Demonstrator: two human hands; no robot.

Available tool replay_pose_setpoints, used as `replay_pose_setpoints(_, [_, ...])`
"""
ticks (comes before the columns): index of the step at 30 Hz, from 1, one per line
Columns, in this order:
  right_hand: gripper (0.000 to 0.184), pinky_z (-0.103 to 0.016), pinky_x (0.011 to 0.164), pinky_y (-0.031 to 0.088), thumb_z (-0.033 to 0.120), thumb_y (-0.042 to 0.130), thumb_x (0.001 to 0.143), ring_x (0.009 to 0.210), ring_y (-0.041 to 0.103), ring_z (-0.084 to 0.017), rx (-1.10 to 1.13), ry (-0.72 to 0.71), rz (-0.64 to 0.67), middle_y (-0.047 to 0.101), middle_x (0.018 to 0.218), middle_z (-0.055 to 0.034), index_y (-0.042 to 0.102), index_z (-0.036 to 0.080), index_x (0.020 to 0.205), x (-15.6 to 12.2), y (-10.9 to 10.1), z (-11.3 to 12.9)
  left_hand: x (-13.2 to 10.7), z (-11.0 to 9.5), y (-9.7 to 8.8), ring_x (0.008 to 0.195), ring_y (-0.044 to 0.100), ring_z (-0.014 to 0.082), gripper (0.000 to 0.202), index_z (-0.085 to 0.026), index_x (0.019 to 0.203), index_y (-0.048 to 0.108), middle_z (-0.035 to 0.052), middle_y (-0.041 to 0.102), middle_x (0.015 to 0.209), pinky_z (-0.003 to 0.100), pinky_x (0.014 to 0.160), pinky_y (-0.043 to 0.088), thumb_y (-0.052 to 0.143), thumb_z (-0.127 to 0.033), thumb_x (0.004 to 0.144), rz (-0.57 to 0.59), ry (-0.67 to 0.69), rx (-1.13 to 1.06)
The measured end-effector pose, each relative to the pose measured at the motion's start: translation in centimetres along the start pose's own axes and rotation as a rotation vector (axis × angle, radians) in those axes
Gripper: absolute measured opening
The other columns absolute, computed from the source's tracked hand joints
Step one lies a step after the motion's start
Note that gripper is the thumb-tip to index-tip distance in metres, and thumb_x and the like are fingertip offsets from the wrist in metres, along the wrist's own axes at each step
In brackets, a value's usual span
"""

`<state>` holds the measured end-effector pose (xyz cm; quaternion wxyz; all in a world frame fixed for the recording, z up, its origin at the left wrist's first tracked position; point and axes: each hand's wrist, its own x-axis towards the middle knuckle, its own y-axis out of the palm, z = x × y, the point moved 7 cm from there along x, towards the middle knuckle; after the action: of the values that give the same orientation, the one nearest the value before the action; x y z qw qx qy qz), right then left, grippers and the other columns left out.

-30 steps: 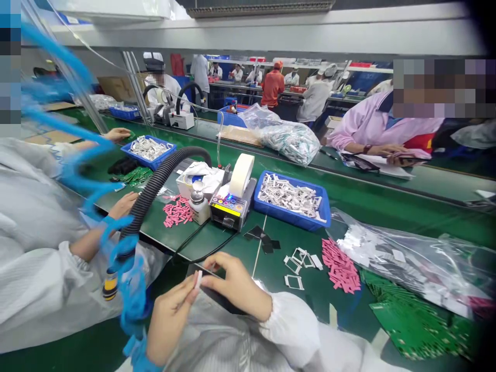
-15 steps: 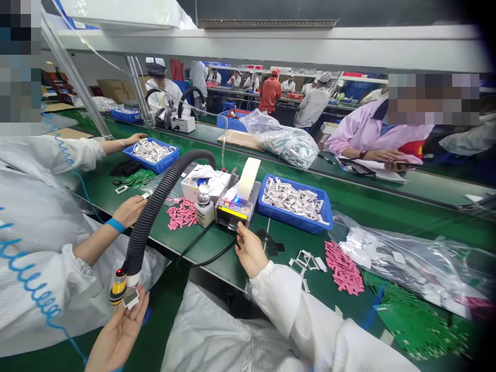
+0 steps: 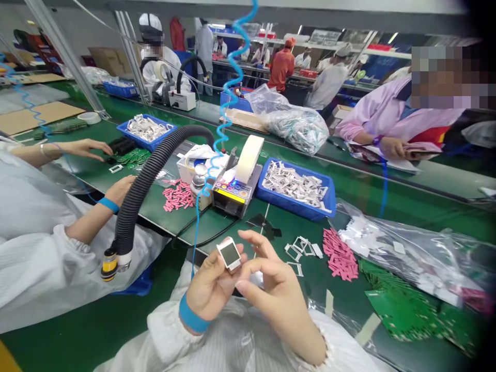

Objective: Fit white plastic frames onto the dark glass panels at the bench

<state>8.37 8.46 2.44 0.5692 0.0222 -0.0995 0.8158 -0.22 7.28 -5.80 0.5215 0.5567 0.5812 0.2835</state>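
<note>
Your left hand (image 3: 209, 289) pinches a white-framed panel (image 3: 230, 254); your right hand (image 3: 273, 284), at four o'clock from it, curls with fingers parted. That panel looks seated (one piece nearly done, I'd judge), while loose frames (image 3: 309, 248) at three o'clock and a loaded blue tray (image 3: 293, 206) at two seem unworked.

1. No lettering, brand or number legible;
2. yellow label (image 3: 231, 196) on the tape machine (image 3: 226, 208): markings too small to read;
3. round coloured buttons (image 3: 233, 187) above it: signs too blurred
</note>
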Motion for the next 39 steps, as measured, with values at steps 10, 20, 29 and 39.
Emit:
replay_pose_setpoints(10, [0.01,-0.05,0.092,0.038,0.024,0.064,0.075,0.113,0.048,-0.03,-0.318,-0.148,-0.232,0.051,0.124,-0.006,0.065,0.023,0.065,0.7,-2.6,1.0,-0.2,1.0,1.3,0.081,0.064,0.0139,0.028,-0.024,0.086,0.07,-0.0027,0.072,0.08,0.035,0.093,0.042,0.079,-0.027,0.059,0.009,0.009,0.112])
replay_pose_setpoints(20, [0.01,-0.047,0.092,0.037,0.024,0.063,0.075,0.11,0.049,-0.028,-0.343,-0.117,-0.29,0.054,0.118,-0.0057,0.063,0.023,0.065,0.9,-3.0,0.7,0.0,1.3,0.5,0.086,0.064,0.0131,0.03,-0.025,0.088,0.071,-0.0027,0.073,0.088,0.03,0.091,0.044,0.079,-0.028,0.059,-0.019,0.015,0.167])
replay_pose_setpoints(29, [0.033,-0.059,0.103,0.016,0.031,0.048,0.087,0.13,0.029,-0.033,-0.882,-0.5,-0.166,0.041,0.139,-0.0081,0.052,0.027,0.119,0.6,0.1,0.3,0.3,0.5,0.0,0.083,0.066,0.0106,0.023,-0.029,0.085,0.072,-0.0039,0.075,0.087,0.015,0.072,0.05,0.077,-0.023,0.062,-0.119,0.054,0.209])
replay_pose_setpoints(39, [0.016,-0.043,0.112,0.004,0.024,0.046,0.091,0.102,0.057,-0.014,-0.713,-0.463,-0.006,0.071,0.092,0.0042,0.056,0.025,0.103,-2.1,-2.9,-1.3,-0.3,2.3,-1.2,0.079,0.063,0.0152,0.02,-0.019,0.085,0.073,0.0042,0.072,0.082,0.024,0.074,0.05,0.074,-0.025,0.066,-0.054,-0.25,0.515])
